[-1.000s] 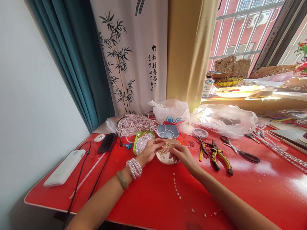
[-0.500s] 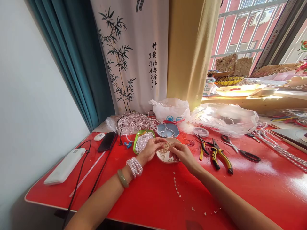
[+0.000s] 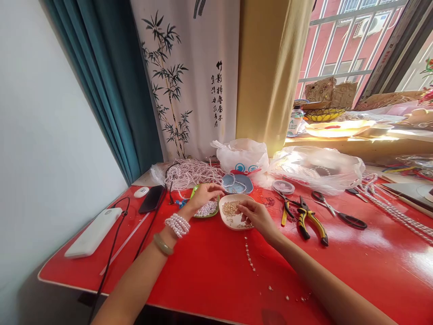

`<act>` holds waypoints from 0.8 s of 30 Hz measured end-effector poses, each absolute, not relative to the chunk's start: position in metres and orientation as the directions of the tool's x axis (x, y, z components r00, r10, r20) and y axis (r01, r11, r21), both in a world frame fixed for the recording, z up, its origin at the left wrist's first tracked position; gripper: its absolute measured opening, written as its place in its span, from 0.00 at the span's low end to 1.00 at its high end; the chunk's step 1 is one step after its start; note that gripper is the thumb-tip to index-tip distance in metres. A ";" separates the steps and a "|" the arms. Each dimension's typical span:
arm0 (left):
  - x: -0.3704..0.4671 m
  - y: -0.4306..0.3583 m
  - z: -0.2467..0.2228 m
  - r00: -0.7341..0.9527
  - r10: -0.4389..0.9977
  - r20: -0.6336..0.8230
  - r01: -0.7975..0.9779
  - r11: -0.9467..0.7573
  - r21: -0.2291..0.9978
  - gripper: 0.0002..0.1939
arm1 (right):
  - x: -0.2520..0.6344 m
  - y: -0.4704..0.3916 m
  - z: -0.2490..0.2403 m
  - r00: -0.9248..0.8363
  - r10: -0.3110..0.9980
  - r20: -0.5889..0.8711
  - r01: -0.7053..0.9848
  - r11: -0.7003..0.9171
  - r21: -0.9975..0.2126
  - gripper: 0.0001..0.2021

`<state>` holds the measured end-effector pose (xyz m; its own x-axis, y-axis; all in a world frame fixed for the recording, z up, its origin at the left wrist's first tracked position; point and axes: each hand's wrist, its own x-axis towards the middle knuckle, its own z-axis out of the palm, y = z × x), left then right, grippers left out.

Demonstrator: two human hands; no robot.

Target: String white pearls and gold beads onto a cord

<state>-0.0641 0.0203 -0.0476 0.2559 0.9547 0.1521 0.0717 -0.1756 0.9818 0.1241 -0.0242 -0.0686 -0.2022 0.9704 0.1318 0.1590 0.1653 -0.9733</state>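
My left hand (image 3: 204, 197) is over the green tray (image 3: 214, 214) of pearl-white beads (image 3: 207, 208), its fingers stretched out and slightly apart. A band of several pearl strands (image 3: 177, 225) and a green bangle (image 3: 163, 244) circle that wrist. My right hand (image 3: 255, 215) is at the right side of the white dish (image 3: 225, 221), thumb and fingertips pinched together. What they hold is too small to make out. Gold beads (image 3: 231, 208) lie in the dish. Below it, a line of small beads (image 3: 249, 257) trails across the red table.
Behind the dishes are a blue tray (image 3: 248, 185), heaped pearl strands (image 3: 192, 174) and plastic bags (image 3: 241, 155). To the right lie yellow-black pliers (image 3: 313, 221), scissors (image 3: 338, 212) and more pearl strands (image 3: 392, 207). A phone (image 3: 151, 199), white power bank (image 3: 94, 232) and cables are at left.
My left hand has moved left and slightly up, away from my right hand and the white dish, to over the green tray, its fingers opening. My right hand has stayed nearly still.
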 end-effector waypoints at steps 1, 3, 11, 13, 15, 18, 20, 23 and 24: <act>-0.072 0.025 -0.047 0.264 0.951 0.159 0.167 -0.207 0.964 0.11 | 0.124 -0.024 -0.068 -0.200 0.971 0.131 0.154 0.163 -0.975 0.13; -0.086 0.033 -0.051 0.315 0.934 0.170 0.329 -0.276 0.903 0.08 | 0.124 -0.024 -0.068 -0.192 0.974 0.122 0.141 0.150 -0.979 0.13; -0.086 0.041 -0.078 0.415 0.883 0.218 0.573 -0.440 0.692 0.09 | 0.125 -0.021 -0.073 -0.217 0.970 0.105 0.118 0.133 -0.984 0.11; -0.085 0.041 -0.080 0.427 0.880 0.207 0.578 -0.442 0.687 0.08 | 0.125 -0.021 -0.074 -0.224 0.969 0.108 0.116 0.136 -0.984 0.12; -0.085 0.042 -0.082 0.425 0.883 0.198 0.577 -0.432 0.693 0.07 | 0.124 -0.021 -0.074 -0.220 0.969 0.111 0.120 0.139 -0.983 0.12; -0.088 0.043 -0.083 0.395 0.900 0.185 0.592 -0.404 0.698 0.06 | 0.124 -0.023 -0.071 -0.217 0.970 0.114 0.134 0.145 -0.980 0.12; -0.089 0.042 -0.083 0.384 0.907 0.175 0.606 -0.391 0.693 0.05 | 0.123 -0.024 -0.069 -0.213 0.971 0.112 0.140 0.144 -0.980 0.12; -0.087 0.040 -0.078 0.348 0.920 0.181 0.623 -0.371 0.689 0.05 | 0.123 -0.025 -0.067 -0.206 0.973 0.101 0.145 0.133 -0.980 0.12; -0.085 0.038 -0.075 0.324 0.926 0.193 0.613 -0.361 0.703 0.05 | 0.123 -0.026 -0.066 -0.206 0.974 0.098 0.146 0.130 -0.981 0.12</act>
